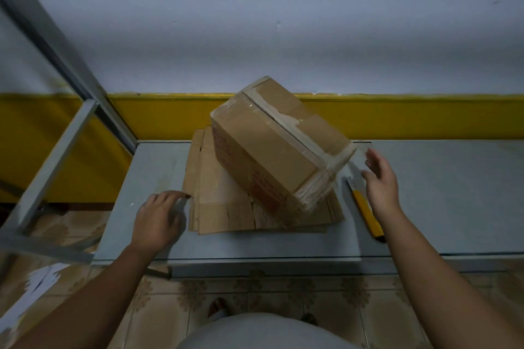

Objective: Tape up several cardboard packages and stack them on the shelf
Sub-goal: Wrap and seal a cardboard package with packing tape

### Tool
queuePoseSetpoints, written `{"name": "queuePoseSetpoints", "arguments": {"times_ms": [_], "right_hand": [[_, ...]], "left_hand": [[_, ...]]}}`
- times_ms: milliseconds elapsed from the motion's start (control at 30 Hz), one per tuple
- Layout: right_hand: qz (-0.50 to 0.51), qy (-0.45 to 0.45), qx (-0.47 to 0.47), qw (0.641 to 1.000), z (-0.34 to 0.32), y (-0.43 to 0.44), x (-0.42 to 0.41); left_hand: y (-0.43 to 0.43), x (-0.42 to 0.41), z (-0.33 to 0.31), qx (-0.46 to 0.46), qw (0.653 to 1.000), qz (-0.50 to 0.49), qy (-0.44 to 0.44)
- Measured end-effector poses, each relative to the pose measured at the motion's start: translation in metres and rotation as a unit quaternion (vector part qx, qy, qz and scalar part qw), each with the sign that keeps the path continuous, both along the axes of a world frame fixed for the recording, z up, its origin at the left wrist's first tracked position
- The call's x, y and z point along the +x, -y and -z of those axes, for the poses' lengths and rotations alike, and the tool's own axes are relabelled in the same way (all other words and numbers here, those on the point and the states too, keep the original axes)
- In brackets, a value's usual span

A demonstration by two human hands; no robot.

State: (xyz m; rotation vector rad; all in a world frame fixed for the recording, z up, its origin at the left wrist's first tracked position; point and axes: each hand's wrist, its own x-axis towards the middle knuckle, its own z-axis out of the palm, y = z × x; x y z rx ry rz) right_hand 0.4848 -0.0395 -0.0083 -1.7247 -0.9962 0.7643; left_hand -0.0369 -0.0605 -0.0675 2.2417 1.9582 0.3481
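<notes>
Taped box (272,144) sits tilted on the flat cardboard stack (226,215) mid-table (425,193), looking sealed. Right hand (381,178) spread wide just beside its right corner; left hand (157,215) bent-fingered at the stack's left edge, grip unclear. Next, I'd say: clasp both sides, lift to the shelf frame (56,150)

A pale wall (283,22) with a yellow band (425,116); grey surface (439,193); patterned floor tiles (283,297); dim light.

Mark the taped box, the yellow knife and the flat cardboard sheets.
taped box (263,136), head view, top face beside the tape seam.
yellow knife (365,211), head view, middle of its yellow handle.
flat cardboard sheets (226,208), head view, bare front part.
</notes>
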Motion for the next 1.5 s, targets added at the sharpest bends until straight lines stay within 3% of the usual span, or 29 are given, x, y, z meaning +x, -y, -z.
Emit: {"name": "queuePoseSetpoints", "arguments": {"times_ms": [100,167,300,433,600,733,800,933,1067,1133,1200,1267,1333,1400,1500], "right_hand": [[-0.038,-0.155,0.022,0.987,-0.028,-0.018,-0.005],[-0.062,-0.235,0.030,0.970,-0.037,-0.022,-0.012],[-0.045,-0.334,0.052,0.940,-0.046,-0.022,-0.032],[-0.063,-0.300,0.048,0.951,-0.051,-0.015,-0.041],[-0.150,-0.164,0.042,0.974,-0.045,0.009,-0.069],[-0.117,-0.207,0.077,0.968,-0.028,0.022,-0.094],[-0.109,-0.164,0.069,0.978,-0.019,0.030,-0.105],[-0.072,-0.098,0.069,0.990,-0.007,0.045,-0.126],[-0.057,-0.031,0.101,0.993,-0.002,0.048,-0.134],[-0.057,-0.056,0.081,0.994,-0.001,0.045,-0.126],[-0.058,-0.151,0.071,0.984,-0.007,0.043,-0.116],[-0.081,-0.190,0.088,0.975,-0.019,0.043,-0.107],[-0.120,-0.108,0.099,0.982,-0.032,0.046,-0.104],[-0.143,-0.020,0.092,0.985,-0.038,0.049,-0.107],[-0.135,0.032,0.084,0.987,-0.036,0.052,-0.114]], "left_hand": [[0.002,0.041,-0.024,0.025,0.981,-0.053,0.184],[0.007,0.085,-0.042,0.008,0.946,-0.059,0.319],[0.022,0.164,-0.075,-0.067,0.874,-0.010,0.481],[0.025,0.179,-0.098,-0.061,0.831,-0.043,0.551],[0.009,0.148,-0.102,-0.075,0.779,-0.073,0.618],[0.005,0.125,-0.092,-0.089,0.741,-0.081,0.661],[0.006,0.122,-0.089,-0.088,0.749,-0.085,0.651],[0.012,0.128,-0.087,-0.023,0.828,-0.067,0.556],[0.014,0.132,-0.087,0.015,0.843,-0.063,0.534],[0.013,0.128,-0.088,0.031,0.856,-0.084,0.509],[0.015,0.120,-0.087,0.057,0.873,-0.108,0.473],[0.020,0.112,-0.087,0.062,0.861,-0.116,0.491],[0.028,0.108,-0.090,0.027,0.837,-0.099,0.538],[0.035,0.110,-0.093,0.006,0.845,-0.078,0.529],[0.039,0.116,-0.090,-0.012,0.837,-0.067,0.543]]}}
